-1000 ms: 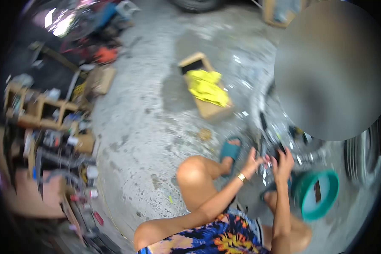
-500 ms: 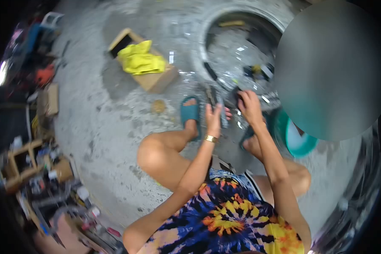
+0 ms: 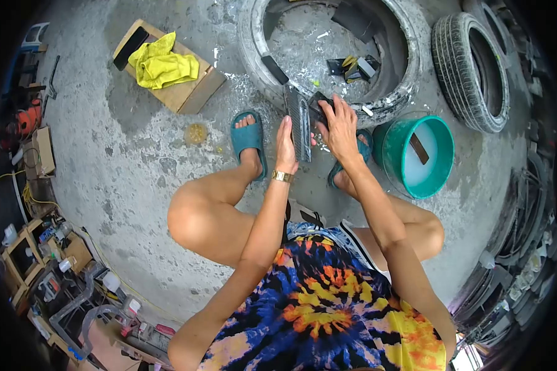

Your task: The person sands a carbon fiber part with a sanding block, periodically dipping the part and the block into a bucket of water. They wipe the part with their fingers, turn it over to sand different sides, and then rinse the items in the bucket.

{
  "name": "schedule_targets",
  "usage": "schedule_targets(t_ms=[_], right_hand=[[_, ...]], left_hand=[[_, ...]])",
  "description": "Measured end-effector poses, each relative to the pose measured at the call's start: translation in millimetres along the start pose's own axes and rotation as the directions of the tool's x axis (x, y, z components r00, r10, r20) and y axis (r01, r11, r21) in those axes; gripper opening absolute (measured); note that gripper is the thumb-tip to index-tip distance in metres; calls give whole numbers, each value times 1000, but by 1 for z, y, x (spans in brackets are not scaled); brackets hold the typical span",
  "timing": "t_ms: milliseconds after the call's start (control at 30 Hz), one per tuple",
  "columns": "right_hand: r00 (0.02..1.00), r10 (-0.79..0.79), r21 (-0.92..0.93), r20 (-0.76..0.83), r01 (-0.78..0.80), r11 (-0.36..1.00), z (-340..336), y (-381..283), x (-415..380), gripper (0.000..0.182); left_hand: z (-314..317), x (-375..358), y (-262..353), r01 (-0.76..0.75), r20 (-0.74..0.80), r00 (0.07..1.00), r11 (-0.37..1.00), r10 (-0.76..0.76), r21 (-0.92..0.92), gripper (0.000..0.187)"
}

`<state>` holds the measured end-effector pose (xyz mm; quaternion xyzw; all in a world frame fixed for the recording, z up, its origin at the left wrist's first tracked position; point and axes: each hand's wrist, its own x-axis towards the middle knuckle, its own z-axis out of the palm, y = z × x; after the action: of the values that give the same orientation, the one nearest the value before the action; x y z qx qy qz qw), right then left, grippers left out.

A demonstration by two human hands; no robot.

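My left hand (image 3: 286, 147), with a gold-coloured watch at the wrist, grips the lower end of a long dark panel (image 3: 299, 127) with a woven, carbon-like pattern. The panel stands on end, its wet edge shining, and its upper end overlaps the rim of a tyre lying flat (image 3: 252, 52). Right beside it, my right hand (image 3: 340, 131) is closed over a small flat black pad (image 3: 319, 106), fingers bent on top. The pad's near side is hidden under those fingers.
A green bucket (image 3: 384, 145) of cloudy liquid stands right, a dark strip (image 3: 419, 148) inside. Ahead left, a yellow cloth (image 3: 164, 65) drapes a wooden box (image 3: 195, 93). Small parts (image 3: 354, 68) lie within the tyre. Another tyre (image 3: 449, 55) leans far right; clutter lines the left.
The view has swung right and steadied, so floor objects sit further left and higher. My right hand and the black pad are now closer to the panel.
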<state>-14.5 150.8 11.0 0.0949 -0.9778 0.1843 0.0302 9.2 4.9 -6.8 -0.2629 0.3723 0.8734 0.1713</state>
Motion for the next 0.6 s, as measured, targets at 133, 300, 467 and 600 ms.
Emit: schedule_targets(t_ms=[133,300,467,600], right_hand=[[999,-15,65,51,11,998,-12,10,3,42],[982,187,262,0,-181,948,-60,4,-19,31],[890,449,458,81,-433,776,-70,1,-52,24],[917,392,395,67,-385,834,-65,-20,-49,24]], left_hand=[[9,1,-7,-7,54,999,1000,6,27,41],[24,2,-21,-25,14,1000,994,24,103,49],[27,8,-38,-60,41,997,998,59,12,47],[31,5,-50,-67,-91,993,997,70,36,38]])
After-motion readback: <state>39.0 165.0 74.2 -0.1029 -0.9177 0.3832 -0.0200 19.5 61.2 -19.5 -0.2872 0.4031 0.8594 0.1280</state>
